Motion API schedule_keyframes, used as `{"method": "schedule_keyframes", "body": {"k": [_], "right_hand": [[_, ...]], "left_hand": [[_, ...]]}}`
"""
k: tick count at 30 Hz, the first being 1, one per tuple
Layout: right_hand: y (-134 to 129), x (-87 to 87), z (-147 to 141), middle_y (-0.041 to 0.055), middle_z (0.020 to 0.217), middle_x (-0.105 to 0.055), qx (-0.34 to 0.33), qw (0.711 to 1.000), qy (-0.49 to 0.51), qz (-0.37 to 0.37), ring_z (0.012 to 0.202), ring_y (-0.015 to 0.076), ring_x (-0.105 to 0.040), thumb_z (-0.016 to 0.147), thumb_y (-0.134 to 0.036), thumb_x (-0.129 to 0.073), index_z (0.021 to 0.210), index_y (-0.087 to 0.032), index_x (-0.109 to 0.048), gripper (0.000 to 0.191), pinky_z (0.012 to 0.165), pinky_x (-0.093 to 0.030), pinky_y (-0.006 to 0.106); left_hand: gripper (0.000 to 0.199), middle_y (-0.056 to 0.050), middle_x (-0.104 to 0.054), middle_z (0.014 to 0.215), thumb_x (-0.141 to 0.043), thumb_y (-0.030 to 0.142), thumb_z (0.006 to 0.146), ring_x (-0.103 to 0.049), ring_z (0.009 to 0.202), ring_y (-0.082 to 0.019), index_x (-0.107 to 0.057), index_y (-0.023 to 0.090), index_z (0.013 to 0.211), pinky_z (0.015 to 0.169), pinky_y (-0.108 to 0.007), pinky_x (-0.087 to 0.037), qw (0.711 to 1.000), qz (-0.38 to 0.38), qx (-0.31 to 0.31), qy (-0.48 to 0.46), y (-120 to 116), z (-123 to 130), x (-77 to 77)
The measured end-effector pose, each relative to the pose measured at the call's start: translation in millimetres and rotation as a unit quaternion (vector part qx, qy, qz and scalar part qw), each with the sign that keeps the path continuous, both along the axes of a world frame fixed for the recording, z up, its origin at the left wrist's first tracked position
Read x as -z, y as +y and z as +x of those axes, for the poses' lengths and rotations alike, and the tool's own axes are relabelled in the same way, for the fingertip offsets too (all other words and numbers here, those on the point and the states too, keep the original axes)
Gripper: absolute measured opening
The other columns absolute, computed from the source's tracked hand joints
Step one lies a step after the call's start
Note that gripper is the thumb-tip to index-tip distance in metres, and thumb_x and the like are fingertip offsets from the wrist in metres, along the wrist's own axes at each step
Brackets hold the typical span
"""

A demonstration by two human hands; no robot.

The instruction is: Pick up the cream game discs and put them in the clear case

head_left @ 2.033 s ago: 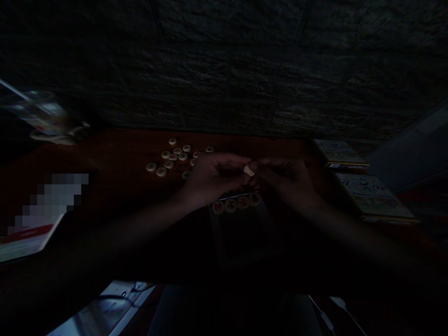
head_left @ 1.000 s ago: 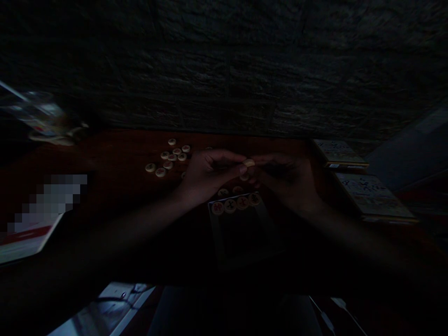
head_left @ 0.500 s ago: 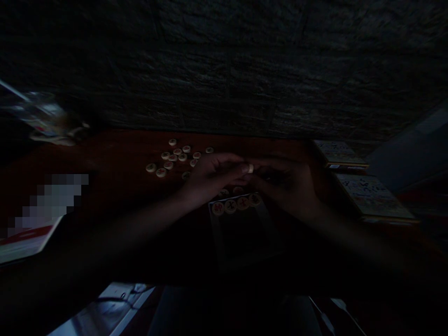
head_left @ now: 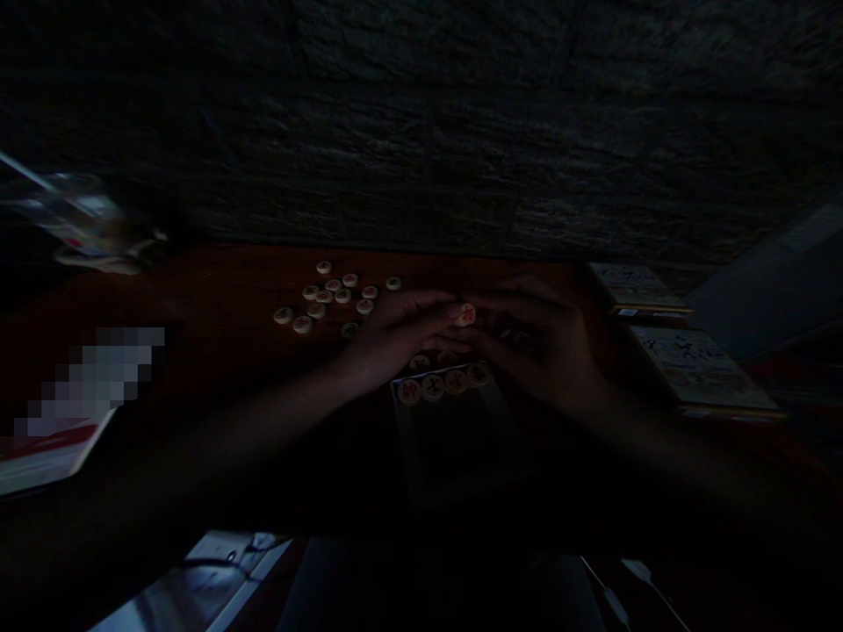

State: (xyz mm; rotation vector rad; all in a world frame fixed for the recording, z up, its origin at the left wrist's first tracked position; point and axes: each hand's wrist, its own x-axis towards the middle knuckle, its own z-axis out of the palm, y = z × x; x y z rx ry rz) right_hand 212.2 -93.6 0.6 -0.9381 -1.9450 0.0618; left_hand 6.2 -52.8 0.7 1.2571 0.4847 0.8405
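Observation:
A round wooden xiangqi piece (head_left: 466, 314) with a red character faces up between my two hands. My left hand (head_left: 405, 329) is closed, pinching the piece at its left side between thumb and fingers. From the other side, the thumb and index finger of my right hand (head_left: 546, 338) close on its right edge. Just below my hands lies a shallow box (head_left: 403, 448), with a row of several xiangqi pieces (head_left: 433, 387) along its far edge. Two more pieces (head_left: 420, 361) lie just beyond that edge. Some pale pieces (head_left: 520, 337) show dimly under my right hand.
Several loose xiangqi pieces (head_left: 324, 297) are scattered left of my hands on the dark reddish table (head_left: 224, 285). Two flat boxes (head_left: 704, 369) stand at the right. A plastic cup with a straw (head_left: 85, 215) is far left, near a booklet (head_left: 59, 452). A stone wall (head_left: 421, 132) rises behind.
The xiangqi piece in my fingers has turned from edge-on to showing its red character. My right hand's fingers have shifted slightly, some lifting upward. Both hands stay in nearly the same place.

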Motion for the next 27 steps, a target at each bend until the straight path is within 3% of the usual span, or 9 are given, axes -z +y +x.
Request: {"method": "schedule_keyframes", "body": {"k": [8, 15, 21, 27], "right_hand": [[-3, -1.7, 0, 0.0075, 0.109, -0.076, -0.007, 1.000, -0.025, 0.002, 0.089, 0.0202, -0.073, 0.089, -0.023, -0.082, 0.117, -0.021, -0.078, 0.028, 0.076, -0.060, 0.032], [-7, -6.8, -2, 0.0087, 0.115, -0.077, -0.013, 0.999, -0.038, 0.035, 0.097, 0.0225, -0.075, 0.092, -0.023, -0.079, 0.120, -0.024, -0.077, 0.028, 0.079, -0.061, 0.034], [-17, -15.5, -8, 0.0047, 0.100, -0.081, 0.011, 0.999, -0.036, 0.031, 0.082, 0.0194, -0.075, 0.092, -0.024, -0.079, 0.117, -0.024, -0.078, 0.025, 0.071, -0.059, 0.031], [-38, -15.7, -28, 0.0025, 0.098, -0.082, -0.089, 0.992, -0.074, -0.060, 0.088, 0.0191, -0.078, 0.089, -0.021, -0.079, 0.107, -0.024, -0.076, 0.019, 0.078, -0.060, 0.030]], "left_hand": [[0.027, -0.008, -0.080, 0.092, -0.083, 0.039, 0.087, -0.077, 0.083, -0.019, -0.080, 0.014, 0.095, 0.077, -0.028, -0.062, 0.996, 0.051, -0.041, 0.068, 6, -6, 1.7], [0.026, -0.007, -0.080, 0.089, -0.084, 0.038, 0.084, -0.077, 0.081, -0.018, -0.078, 0.014, 0.092, 0.078, -0.028, -0.061, 0.997, 0.050, -0.045, 0.042, 3, -5, -1.0], [0.028, -0.007, -0.079, 0.083, -0.073, 0.042, 0.088, -0.076, 0.072, -0.018, -0.076, 0.014, 0.091, 0.069, -0.028, -0.060, 0.993, 0.060, -0.097, 0.029, 8, -6, -5.1], [0.029, -0.006, -0.075, 0.076, -0.066, 0.041, 0.093, -0.072, 0.065, -0.016, -0.075, 0.014, 0.089, 0.060, -0.025, -0.058, 0.985, 0.054, -0.145, 0.076, 14, -9, -3.8]]}}
